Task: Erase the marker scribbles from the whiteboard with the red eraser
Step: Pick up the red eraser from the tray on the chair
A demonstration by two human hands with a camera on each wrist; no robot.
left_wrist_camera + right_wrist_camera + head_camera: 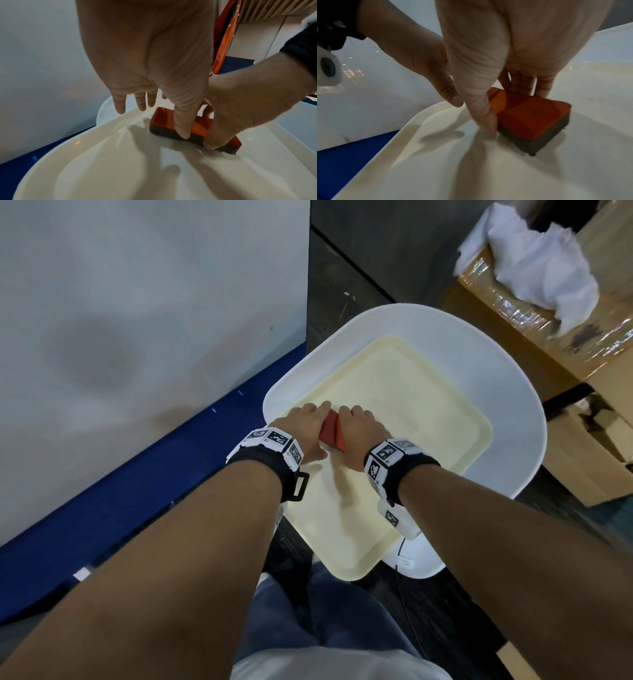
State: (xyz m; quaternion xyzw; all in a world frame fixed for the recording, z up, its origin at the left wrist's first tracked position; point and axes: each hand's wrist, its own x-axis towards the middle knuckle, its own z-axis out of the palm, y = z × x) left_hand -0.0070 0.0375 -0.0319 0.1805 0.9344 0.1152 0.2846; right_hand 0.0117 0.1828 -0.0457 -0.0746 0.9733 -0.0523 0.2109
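The red eraser [334, 433] [164, 120] [530, 116] lies with its dark felt side down on a cream tray [411, 392] [102, 169] [436, 169]. My right hand [356, 422] [508, 108] pinches it, thumb on the near side and fingers on the far side. My left hand [305, 422] [159, 119] is beside it with straight fingers, and its thumb touches the eraser's side. A large white board [137, 320] stands to the left; I see no marker scribbles on it.
The tray rests on a round white table [513, 422]. A blue strip [137, 491] runs under the white board. Wrapped cardboard boxes with a crumpled white cloth [534, 258] stand at the back right. My knees are just below the table's near edge.
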